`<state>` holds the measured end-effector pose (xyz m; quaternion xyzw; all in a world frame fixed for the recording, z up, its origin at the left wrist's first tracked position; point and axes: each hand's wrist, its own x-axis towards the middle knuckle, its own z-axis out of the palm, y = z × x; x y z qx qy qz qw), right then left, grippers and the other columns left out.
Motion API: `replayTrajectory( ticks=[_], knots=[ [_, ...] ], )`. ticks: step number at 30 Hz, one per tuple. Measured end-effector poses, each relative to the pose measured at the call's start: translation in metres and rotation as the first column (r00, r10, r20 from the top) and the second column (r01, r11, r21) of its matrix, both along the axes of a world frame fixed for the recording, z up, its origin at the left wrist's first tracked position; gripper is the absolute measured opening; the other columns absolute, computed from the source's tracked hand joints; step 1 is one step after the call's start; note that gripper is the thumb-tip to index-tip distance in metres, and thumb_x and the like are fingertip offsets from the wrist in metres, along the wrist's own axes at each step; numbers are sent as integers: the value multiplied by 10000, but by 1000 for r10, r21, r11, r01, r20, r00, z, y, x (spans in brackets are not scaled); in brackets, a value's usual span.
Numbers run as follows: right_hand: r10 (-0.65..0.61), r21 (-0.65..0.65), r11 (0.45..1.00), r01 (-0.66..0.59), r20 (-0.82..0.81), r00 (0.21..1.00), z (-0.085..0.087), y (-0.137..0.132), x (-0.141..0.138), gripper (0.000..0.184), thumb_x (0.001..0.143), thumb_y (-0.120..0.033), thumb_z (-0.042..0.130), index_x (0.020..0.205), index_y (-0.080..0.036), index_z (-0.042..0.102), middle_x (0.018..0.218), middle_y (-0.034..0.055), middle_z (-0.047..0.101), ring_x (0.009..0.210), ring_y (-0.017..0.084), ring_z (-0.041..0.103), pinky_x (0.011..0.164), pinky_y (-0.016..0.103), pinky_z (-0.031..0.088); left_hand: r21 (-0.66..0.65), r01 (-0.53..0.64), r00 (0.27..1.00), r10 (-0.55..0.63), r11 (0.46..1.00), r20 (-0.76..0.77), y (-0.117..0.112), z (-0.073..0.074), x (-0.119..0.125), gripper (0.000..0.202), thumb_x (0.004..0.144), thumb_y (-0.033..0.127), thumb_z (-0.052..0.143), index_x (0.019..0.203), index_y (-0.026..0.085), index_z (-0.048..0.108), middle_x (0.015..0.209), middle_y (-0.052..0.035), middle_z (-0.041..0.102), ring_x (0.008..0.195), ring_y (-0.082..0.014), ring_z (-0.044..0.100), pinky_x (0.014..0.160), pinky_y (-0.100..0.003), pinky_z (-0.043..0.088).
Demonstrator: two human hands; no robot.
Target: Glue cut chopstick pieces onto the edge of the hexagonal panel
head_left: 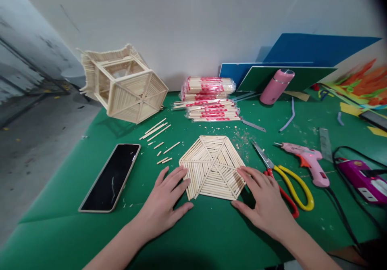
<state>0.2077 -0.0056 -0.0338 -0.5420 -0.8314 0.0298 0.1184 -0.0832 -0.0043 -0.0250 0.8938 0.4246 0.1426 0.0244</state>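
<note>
A flat hexagonal panel (pixel 211 166) of glued wooden sticks lies on the green table cover (pixel 211 237). My left hand (pixel 165 203) lies flat with spread fingers, its fingertips touching the panel's left edge. My right hand (pixel 262 199) is also flat and open, fingers resting against the panel's right corner. Neither hand holds anything. A larger hexagonal stick frame (pixel 123 85) lies tipped on its side at the back left.
A black phone (pixel 111 177) lies left of my hands, loose cut sticks (pixel 159 135) behind it. Packs of chopsticks (pixel 210 100) sit at the back. Scissors (pixel 284 179), a pink glue gun (pixel 308 161), a purple glue gun (pixel 361 179) with cord, and a pink bottle (pixel 276 86) are on the right.
</note>
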Motion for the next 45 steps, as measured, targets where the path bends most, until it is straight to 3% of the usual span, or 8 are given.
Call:
replayTrajectory(
  ticks=[8,23,29,33,36,41,45],
  knots=[
    [-18,21,1000,18,2,1000,-3,-1,4,653,762,-536,487,1302,-197,348,1316,114,432,1186,284,393,931,481,305,-52,-31,995,26,998,-99,-4,0,3,513,836,402,453,1269,137,378,1334,-145,416,1247,-287,344,1009,-540,244],
    [-39,7,999,39,-15,999,-4,1,3,656,744,-516,514,1280,-163,379,1274,131,476,1142,287,434,916,462,331,-23,-12,995,9,1000,-100,1,1,7,388,850,336,434,1173,128,489,1271,-146,491,1200,-283,416,960,-525,328],
    [-25,-3,1000,25,-35,999,-4,1,4,680,743,-518,521,1301,-172,343,1294,130,460,1163,295,417,927,481,320,-41,-23,996,19,999,-88,0,1,6,427,837,368,449,1200,144,462,1287,-134,476,1212,-279,398,989,-524,269],
    [-40,7,999,42,-169,985,1,0,9,550,819,-394,473,1310,-199,318,1300,104,458,1189,251,405,942,436,338,-3,-33,995,33,999,-94,-1,4,13,476,831,378,459,1244,146,419,1303,-129,460,1242,-278,351,1027,-521,166],
    [-111,53,991,127,-235,966,3,0,14,452,835,-337,455,1263,-207,383,1266,92,481,1161,235,433,934,414,361,-17,53,992,-54,998,-113,0,7,30,526,838,386,454,1306,171,343,1373,-104,372,1288,-274,267,1050,-510,78],
    [-235,116,962,248,-120,965,-2,-7,27,430,810,-327,478,1211,-174,451,1221,120,501,1138,276,446,904,442,387,-173,274,954,-290,946,-78,6,12,65,565,867,493,335,1347,205,259,1429,-46,265,1327,-230,167,1069,-478,0],
    [-278,150,946,287,-82,957,-9,-13,36,432,806,-315,478,1208,-158,466,1199,138,509,1119,292,461,867,446,422,-303,307,943,-331,902,-31,11,8,78,624,861,563,232,1373,210,181,1441,-35,214,1335,-214,136,1069,-469,-30]
  ],
)
